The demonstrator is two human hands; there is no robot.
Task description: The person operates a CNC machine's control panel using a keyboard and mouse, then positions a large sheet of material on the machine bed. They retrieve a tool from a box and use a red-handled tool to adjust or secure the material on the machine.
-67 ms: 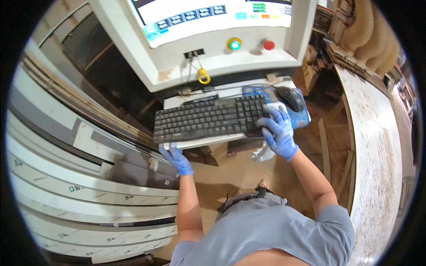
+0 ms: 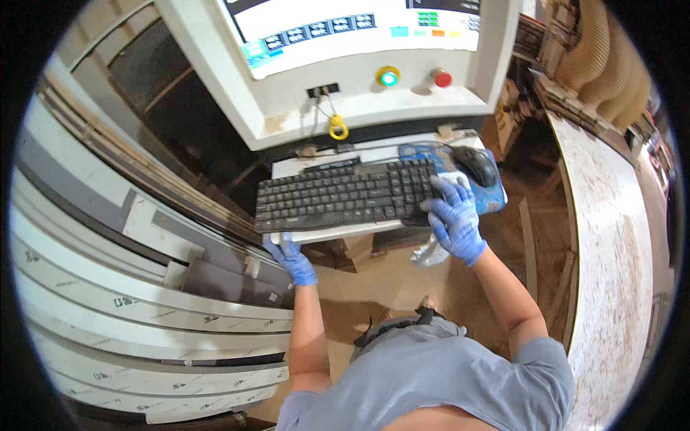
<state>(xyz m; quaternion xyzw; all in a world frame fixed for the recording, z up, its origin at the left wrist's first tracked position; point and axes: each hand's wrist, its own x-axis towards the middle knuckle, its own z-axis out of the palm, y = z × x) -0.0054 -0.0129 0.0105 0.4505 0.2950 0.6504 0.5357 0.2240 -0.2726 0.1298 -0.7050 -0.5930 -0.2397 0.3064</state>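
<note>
A black keyboard [image 2: 338, 197] lies on a white pull-out tray [image 2: 345, 231] below the screen. My left hand [image 2: 293, 260], in a blue glove, grips the tray's front edge near its left corner. My right hand [image 2: 456, 219], gloved alike, is at the keyboard's right end, fingers bent over the number keys. A crumpled white cloth [image 2: 431, 253] is in that hand, showing below it and beyond its fingers; the palm hides the rest. Just past the right hand, a black mouse [image 2: 474, 166] rests on a blue mouse pad [image 2: 491, 199].
Above the tray stands a white console with a lit screen [image 2: 359, 43], a glowing green button [image 2: 388, 76] and a red knob [image 2: 441, 77]. A yellow ring [image 2: 338, 128] hangs from its socket. Stacked panels [image 2: 165, 316] fill the left; a worn white board [image 2: 604, 251] runs along the right.
The whole view has shifted slightly, so the console and tray sit a little lower and further right. Both hands keep their places on the tray and keyboard.
</note>
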